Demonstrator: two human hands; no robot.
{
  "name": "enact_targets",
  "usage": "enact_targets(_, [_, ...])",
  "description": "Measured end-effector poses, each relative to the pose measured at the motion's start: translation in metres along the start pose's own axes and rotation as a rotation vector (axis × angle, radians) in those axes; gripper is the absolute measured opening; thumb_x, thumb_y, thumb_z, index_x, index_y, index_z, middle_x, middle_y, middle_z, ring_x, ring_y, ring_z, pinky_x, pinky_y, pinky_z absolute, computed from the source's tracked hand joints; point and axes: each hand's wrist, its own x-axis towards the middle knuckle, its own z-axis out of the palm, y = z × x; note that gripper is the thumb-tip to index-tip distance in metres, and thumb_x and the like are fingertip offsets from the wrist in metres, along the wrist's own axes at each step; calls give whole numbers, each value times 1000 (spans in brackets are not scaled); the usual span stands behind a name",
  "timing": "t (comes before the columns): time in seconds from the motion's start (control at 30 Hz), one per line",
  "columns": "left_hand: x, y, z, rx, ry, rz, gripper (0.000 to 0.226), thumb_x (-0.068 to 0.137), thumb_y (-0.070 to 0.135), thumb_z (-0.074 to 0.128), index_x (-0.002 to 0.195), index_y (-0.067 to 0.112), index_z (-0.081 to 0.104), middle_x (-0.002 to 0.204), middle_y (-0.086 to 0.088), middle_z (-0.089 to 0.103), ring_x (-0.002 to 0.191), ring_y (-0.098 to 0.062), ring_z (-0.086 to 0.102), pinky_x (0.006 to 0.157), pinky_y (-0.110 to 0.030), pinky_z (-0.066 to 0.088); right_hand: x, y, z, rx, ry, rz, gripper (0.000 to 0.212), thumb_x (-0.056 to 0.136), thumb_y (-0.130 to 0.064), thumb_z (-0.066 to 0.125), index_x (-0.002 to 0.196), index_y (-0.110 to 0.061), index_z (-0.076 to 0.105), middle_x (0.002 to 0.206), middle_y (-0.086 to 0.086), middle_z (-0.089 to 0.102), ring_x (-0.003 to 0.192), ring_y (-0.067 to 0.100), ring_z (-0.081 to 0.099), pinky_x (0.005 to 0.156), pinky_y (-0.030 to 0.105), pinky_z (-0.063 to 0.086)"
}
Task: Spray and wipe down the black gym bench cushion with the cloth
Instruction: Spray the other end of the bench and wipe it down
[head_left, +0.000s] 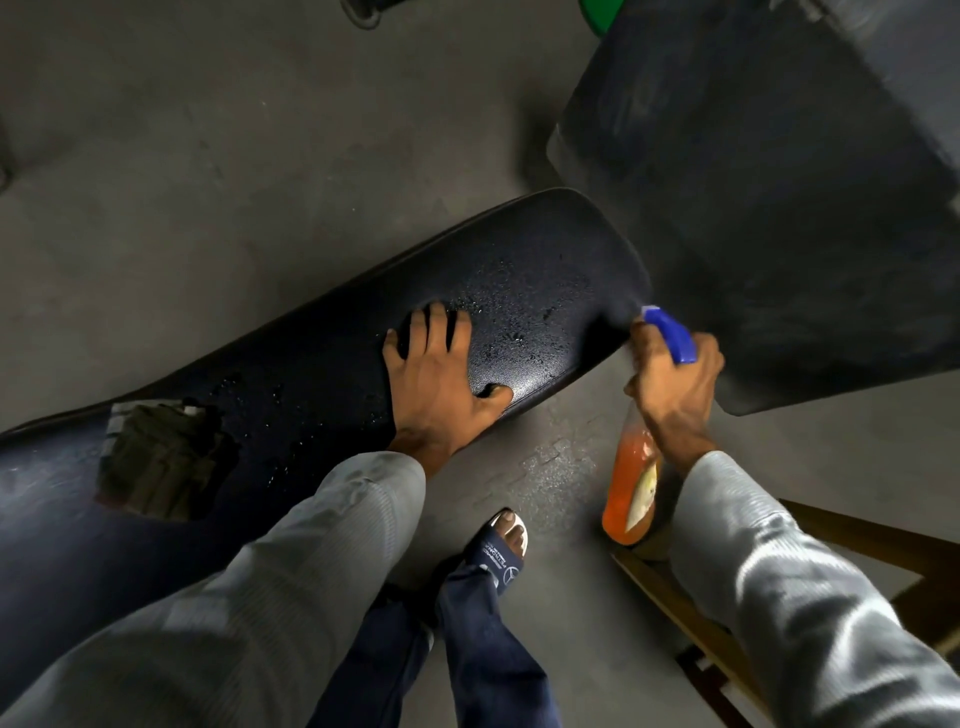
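Note:
The black gym bench cushion (545, 270) runs from lower left to upper right, its far end speckled with spray droplets. My left hand (441, 374) lies flat on the cushion with fingers spread, and I cannot make out a cloth under it. My right hand (672, 384) grips a spray bottle (631, 483) of orange liquid by its neck, just off the cushion's right end. The bottle's blue trigger head (672, 332) points toward the cushion. A torn patch (161, 462) in the cushion's cover shows olive padding at the left.
A second dark pad (779, 182) angles up at the upper right, close to the cushion's end. A brown wooden frame (831, 561) stands at lower right. My sandalled foot (501, 551) rests on the grey concrete floor (208, 156), which is wet near the bottle.

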Motion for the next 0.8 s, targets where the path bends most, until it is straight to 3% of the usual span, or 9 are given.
enact_targets(0.1, [0,0,1,3,15,3,101,73,79,47,154,19,37,161,-14,37,149,-35,36,114,-61,36,-7,21,-5,70,21,73,38,104,-19,67,86,14,62,72,0,39,58,24,56,71,58,63])
enact_targets(0.2, [0,0,2,2,22,10,100,73,78,47,153,19,38,161,-14,37,148,-35,36,113,-61,36,-14,43,-2,106,43,85,42,97,-34,72,70,-5,62,67,4,49,47,14,51,57,44,58])
enact_targets(0.23, [0,-1,2,6,22,12,100,74,78,47,153,19,38,161,-14,37,148,-35,36,113,-61,36,-17,51,0,108,24,66,48,92,-44,71,69,-3,61,64,9,52,44,13,51,53,42,55])
enact_targets(0.3, [0,-1,3,10,25,15,99,74,78,47,153,19,38,162,-14,37,149,-36,36,113,-61,36,-23,63,5,69,-18,44,57,86,-54,68,71,1,60,63,19,53,44,19,56,52,49,57])
enact_targets(0.37, [0,-1,5,12,30,20,100,74,78,47,154,19,38,162,-15,37,149,-35,36,113,-61,37,-29,68,12,25,-57,17,54,90,-50,69,72,1,62,65,22,57,56,43,63,58,56,58])
enact_targets(0.43, [0,-2,5,9,29,24,100,74,79,48,154,19,38,162,-15,37,149,-35,36,113,-61,37,-39,65,17,12,-96,-7,53,89,-48,68,71,1,63,65,22,58,65,52,66,61,56,58])
enact_targets(0.53, [1,-2,1,-21,10,16,101,73,79,53,153,20,38,162,-14,37,149,-35,36,115,-61,35,-56,61,28,14,-161,-44,58,84,-54,64,65,0,56,63,25,57,62,49,63,61,57,57])
enact_targets(0.63, [-3,-7,-3,-134,14,11,98,74,71,62,154,20,38,165,-12,34,152,-34,33,123,-60,28,-75,50,38,-16,-230,-64,51,85,-51,66,63,-7,56,53,6,57,58,46,64,60,58,57])
enact_targets(0.8, [-34,-50,-2,-220,172,-97,87,71,57,65,144,12,50,151,-13,49,141,-36,46,122,-58,31,-99,7,68,-39,-315,-174,34,85,-45,67,58,-25,62,45,-2,53,55,41,65,64,56,58])
